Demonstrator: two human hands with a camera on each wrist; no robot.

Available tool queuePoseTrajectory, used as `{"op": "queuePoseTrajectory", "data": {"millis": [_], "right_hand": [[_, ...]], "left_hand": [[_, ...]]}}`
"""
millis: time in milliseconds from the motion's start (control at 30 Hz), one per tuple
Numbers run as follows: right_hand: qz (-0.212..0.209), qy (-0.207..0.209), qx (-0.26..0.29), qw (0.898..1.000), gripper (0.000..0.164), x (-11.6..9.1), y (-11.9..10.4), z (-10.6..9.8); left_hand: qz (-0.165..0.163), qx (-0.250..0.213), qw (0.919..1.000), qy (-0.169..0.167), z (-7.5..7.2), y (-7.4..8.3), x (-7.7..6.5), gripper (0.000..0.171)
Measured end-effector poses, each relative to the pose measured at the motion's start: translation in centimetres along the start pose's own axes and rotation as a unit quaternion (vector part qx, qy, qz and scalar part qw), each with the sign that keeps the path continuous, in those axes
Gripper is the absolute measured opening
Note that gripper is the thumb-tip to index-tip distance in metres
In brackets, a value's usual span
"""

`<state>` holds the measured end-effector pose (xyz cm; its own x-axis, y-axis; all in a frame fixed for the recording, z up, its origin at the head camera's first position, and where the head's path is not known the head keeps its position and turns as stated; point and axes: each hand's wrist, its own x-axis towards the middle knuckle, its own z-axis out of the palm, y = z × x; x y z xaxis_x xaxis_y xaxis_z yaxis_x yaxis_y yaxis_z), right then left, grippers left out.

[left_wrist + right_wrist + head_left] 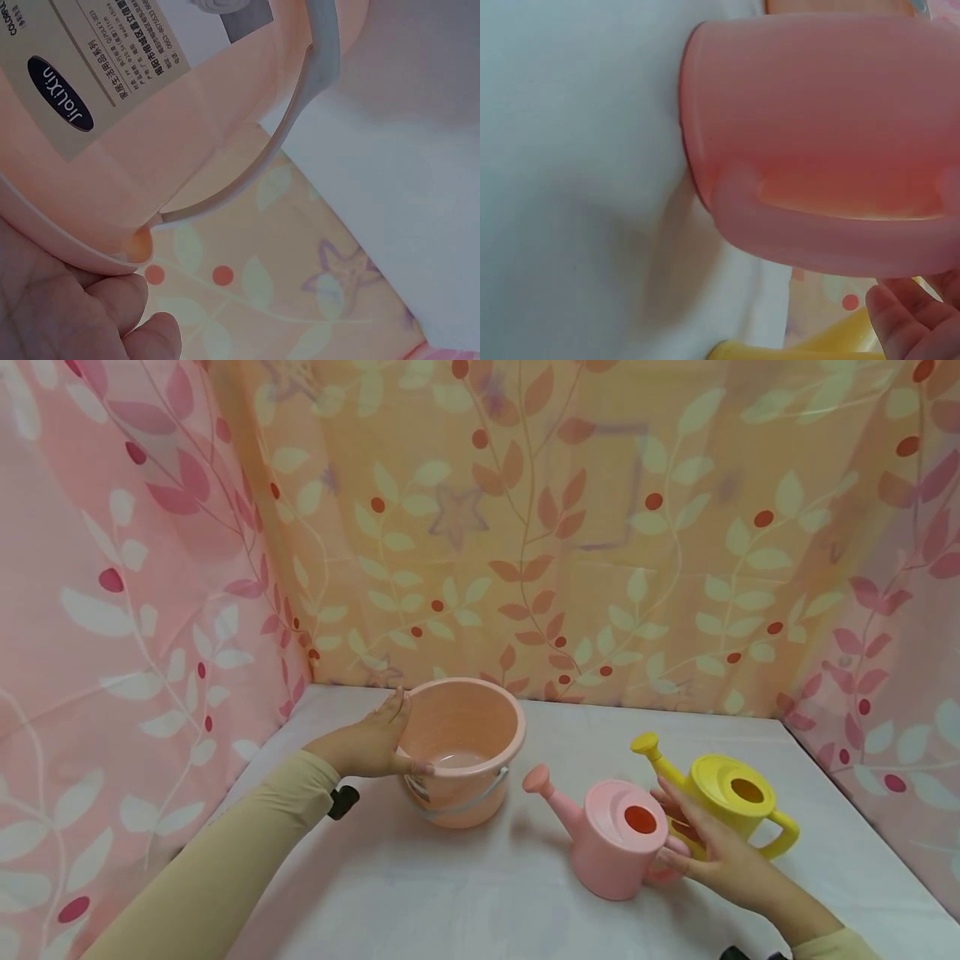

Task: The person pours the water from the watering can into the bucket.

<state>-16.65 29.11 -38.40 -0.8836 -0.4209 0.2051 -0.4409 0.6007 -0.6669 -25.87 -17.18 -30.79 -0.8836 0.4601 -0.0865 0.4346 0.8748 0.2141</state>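
A peach plastic bucket (457, 797) with a grey handle (292, 112) stands upright left of centre. My left hand (371, 739) touches its left rim, fingers toward the back and thumb along the front; a printed label (112, 67) shows in the left wrist view. Right of the bucket, a pink watering can (611, 852) stands upright with its spout to the left. My right hand (723, 856) is at its handle (840, 240), fingers extended and not wrapped around it. Beyond that hand is a yellow watering can (731, 797), partly hidden by the fingers.
A white cloth (450, 902) covers the tabletop. Floral curtains enclose the space: an orange one (525, 527) at the back and pink ones at the left (97, 652) and right (892, 710).
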Motion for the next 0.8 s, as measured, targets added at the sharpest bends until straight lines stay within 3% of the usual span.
{"op": "queuePoseTrajectory", "data": {"millis": [400,533,800], "right_hand": [[0.063,-0.002,-0.039,0.997,0.074,-0.5,0.6,0.5],[0.076,-0.015,-0.011,0.997,0.067,-0.7,1.1,0.7],[0.102,-0.03,-0.009,0.994,0.056,-0.8,1.5,0.8]], "left_hand": [[0.003,-0.005,1.0,0.001,-0.2,0.1,0.0,0.123],[0.001,-0.006,1.0,-0.002,-0.2,0.1,0.0,0.125],[0.001,-0.005,1.0,-0.002,-0.4,0.2,-0.3,0.123]]}}
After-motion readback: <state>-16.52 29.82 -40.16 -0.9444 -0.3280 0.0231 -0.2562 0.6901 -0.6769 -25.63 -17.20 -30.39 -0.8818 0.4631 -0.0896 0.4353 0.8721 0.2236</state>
